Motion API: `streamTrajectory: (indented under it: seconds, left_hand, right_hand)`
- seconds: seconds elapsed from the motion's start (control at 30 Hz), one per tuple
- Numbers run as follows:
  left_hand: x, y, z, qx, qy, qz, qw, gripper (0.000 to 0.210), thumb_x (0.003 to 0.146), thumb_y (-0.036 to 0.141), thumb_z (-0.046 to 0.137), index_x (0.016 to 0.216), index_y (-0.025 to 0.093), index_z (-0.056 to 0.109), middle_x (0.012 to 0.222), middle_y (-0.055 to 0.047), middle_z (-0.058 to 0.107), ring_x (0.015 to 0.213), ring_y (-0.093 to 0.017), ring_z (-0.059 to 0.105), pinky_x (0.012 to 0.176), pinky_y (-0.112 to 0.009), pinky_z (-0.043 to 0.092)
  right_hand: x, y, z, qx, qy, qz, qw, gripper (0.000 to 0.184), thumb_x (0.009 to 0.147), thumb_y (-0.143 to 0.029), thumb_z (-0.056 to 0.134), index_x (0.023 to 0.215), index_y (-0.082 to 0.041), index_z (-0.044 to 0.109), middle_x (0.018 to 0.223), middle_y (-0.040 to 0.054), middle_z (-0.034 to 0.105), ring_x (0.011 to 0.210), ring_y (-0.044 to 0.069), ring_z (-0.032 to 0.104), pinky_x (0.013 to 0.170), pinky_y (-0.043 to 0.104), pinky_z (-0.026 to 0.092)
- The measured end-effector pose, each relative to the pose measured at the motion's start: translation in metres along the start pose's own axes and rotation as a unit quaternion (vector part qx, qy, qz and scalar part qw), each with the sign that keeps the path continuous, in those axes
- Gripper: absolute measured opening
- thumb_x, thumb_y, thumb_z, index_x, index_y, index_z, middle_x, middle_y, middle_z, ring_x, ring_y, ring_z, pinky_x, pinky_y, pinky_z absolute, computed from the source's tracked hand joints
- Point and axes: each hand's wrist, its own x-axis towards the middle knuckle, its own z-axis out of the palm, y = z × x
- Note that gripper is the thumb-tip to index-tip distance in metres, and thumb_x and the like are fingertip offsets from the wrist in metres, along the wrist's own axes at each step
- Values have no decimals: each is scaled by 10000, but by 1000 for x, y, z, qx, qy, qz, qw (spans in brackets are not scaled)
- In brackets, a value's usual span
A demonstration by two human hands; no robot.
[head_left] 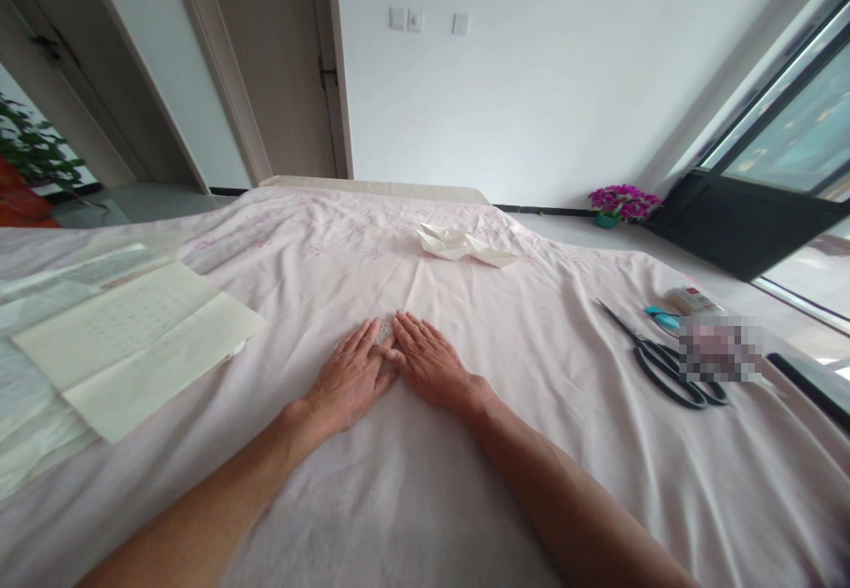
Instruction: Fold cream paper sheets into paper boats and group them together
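Observation:
My left hand (354,374) and my right hand (428,353) lie flat, side by side, on the pink cloth (412,482), thumbs meeting in the middle. Under their fingers is a small speckled, greyish piece (383,331), probably paper; most of it is covered, so I cannot make out its shape. Fingers on both hands are stretched out, pressing down rather than gripping. Beyond the hands, a folded cream paper shape (458,244) with pointed ends rests on the cloth.
Printed cream sheets (159,349) lie at the left, over thinner pale sheets (27,393). At the right are black-handled scissors (664,371), a small box (692,300) and a blurred-out item (721,349). A pot of magenta flowers (621,205) stands on the floor behind.

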Motion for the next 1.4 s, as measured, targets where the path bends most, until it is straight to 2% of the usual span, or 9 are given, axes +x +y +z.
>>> streamTrajectory:
  seconds: [0.27,0.43,0.57,0.73,0.83,0.9,1.13,1.27,1.4]
  left_hand:
    - [-3,-7,-10,-14,-32,-11,999,601,918,489,396,1416,152,385,1504,-178,326,1394,-306,294,1102,-484,297]
    - [-6,-17,-11,-4,-48,-38,998,631,921,512,367,1399,102,399,1486,-192,351,1385,-308,312,1094,-471,302]
    - [-5,-26,-10,2,-35,-62,997,569,918,422,433,1350,52,444,1437,-228,414,1350,-308,376,1077,-453,337]
    - [2,-28,-11,-38,36,-74,996,395,892,249,497,1273,142,516,1327,-152,559,1229,-253,520,1024,-402,410]
    - [6,-31,-12,-74,63,-94,991,407,858,232,557,1262,208,523,1192,-97,651,1082,-250,609,928,-391,473]
    - [8,-35,-11,-111,83,-111,984,408,854,240,566,1260,218,528,1140,-83,676,1044,-247,626,898,-383,489]
    - [12,-46,-4,-290,152,-177,928,315,879,363,525,1140,211,617,1110,-52,700,935,-182,675,802,-279,528]
    - [11,-42,-11,-276,156,-195,928,288,866,376,541,1075,217,658,1010,-40,731,727,-156,672,702,-253,508]
    - [10,-40,-16,-256,157,-184,936,252,876,369,523,1011,231,686,946,-31,740,707,-157,657,685,-253,482]
  right_hand:
    - [-5,10,-10,-15,-57,46,997,620,981,-477,285,1475,-104,281,1536,119,223,1420,244,213,1160,424,169]
    - [-6,15,-16,-11,-80,59,995,616,980,-475,276,1489,-130,245,1547,99,192,1428,236,185,1157,446,141]
    - [-6,22,-19,-8,-78,87,993,592,975,-452,305,1474,-134,289,1543,97,221,1421,249,208,1147,452,158]
    - [-2,30,-22,32,-14,80,996,483,964,-372,405,1419,-210,404,1442,67,445,1345,210,364,1101,372,257]
    - [2,34,-23,63,11,71,995,385,959,-340,438,1325,-247,515,1262,60,611,1173,190,535,978,314,372]
    - [5,36,-23,73,23,85,993,336,963,-346,436,1252,-253,579,1164,58,660,1074,190,587,913,302,404]
    - [8,40,-19,134,93,108,981,387,955,-318,441,1325,-224,503,1174,62,645,1038,193,604,895,305,438]
    - [7,38,-20,136,135,76,978,408,914,-278,514,1320,-239,497,1241,64,598,1091,192,570,920,321,427]
    - [8,33,-26,90,156,44,983,333,848,-280,627,1181,-271,607,1337,46,531,1235,232,454,1011,391,347]
